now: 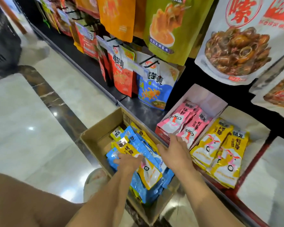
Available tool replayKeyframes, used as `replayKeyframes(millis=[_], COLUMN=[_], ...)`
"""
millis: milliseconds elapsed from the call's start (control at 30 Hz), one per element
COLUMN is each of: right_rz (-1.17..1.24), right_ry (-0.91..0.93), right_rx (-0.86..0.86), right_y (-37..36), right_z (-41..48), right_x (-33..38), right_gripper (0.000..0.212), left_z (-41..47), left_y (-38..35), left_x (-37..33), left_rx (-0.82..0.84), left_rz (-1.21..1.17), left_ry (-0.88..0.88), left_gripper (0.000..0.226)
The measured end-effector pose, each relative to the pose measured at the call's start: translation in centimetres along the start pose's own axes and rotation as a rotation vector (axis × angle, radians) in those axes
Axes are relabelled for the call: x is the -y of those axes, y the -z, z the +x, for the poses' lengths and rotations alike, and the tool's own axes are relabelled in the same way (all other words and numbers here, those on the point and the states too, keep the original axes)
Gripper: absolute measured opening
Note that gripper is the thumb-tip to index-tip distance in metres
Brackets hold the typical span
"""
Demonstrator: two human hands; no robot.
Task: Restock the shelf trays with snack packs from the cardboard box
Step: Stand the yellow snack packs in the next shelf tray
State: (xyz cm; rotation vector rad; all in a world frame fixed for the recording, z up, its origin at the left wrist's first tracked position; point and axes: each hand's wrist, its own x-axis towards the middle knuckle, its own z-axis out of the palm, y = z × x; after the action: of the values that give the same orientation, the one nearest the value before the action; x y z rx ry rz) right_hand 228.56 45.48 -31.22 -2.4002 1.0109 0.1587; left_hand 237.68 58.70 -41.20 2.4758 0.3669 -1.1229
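Your left hand (129,162) has its fingers (119,159) down on the snack packs (152,173) in the cardboard box (95,136). I cannot tell if they grip one. Your right hand (175,151) is spread flat and holds nothing. Just past it, the pink tray (208,97) and yellow tray (236,112) are part full. The box has many packs left, so I think there is lots still to do.

Under the left hand (128,161) lie blue packs (146,150) and yellow-and-white packs (148,173), inside a plain brown cardboard box (103,128). Just beyond the right hand (174,153) sit pink-and-white packs (179,118); to its right, yellow packs (220,153) with white bottoms. Left of both hands, the floor (23,128) is pale marble crossed by a dark veined band (56,102).
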Motion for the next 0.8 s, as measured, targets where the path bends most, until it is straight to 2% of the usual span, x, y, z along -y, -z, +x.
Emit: replayKeyframes(millis=[133,333,400,500,533,700,800], right_rz=[-0.020,-0.080,-0.108,-0.134,-0.138,-0.186,-0.221], right_ry=[0.060,0.155,0.156,0.116,0.103,0.058,0.041], right_rx=[0.014,0.007,0.016,0.017,0.015,0.005,0.000], right_y=[-1.3,-4.1,-5.1,-6.6,-7.2,-9.9,-10.3], right_z=[0.7,2.6,3.2,3.8,3.9,4.7,4.7], right_x=[1.0,3.7,4.3,4.9,5.2,5.2,4.6], right_gripper=[0.067,0.060,0.056,0.057,0.059,0.062,0.052], left_z=[0.3,1.4,1.7,2.0,2.0,1.7,1.8], left_y=[-1.0,-0.3,0.0,0.4,0.7,3.7,5.2], left_x=[-0.2,0.4,0.9,2.2,2.5,2.9,3.1], left_rx=[-0.077,-0.087,-0.098,-0.134,-0.129,-0.136,-0.118], left_rz=[-0.064,-0.319,-0.382,-0.509,-0.554,-0.734,-0.812], left_ry=[0.101,0.106,0.105,0.021,-0.008,-0.119,-0.140], left_gripper=[0.116,0.108,0.088,0.029,0.023,0.019,0.025])
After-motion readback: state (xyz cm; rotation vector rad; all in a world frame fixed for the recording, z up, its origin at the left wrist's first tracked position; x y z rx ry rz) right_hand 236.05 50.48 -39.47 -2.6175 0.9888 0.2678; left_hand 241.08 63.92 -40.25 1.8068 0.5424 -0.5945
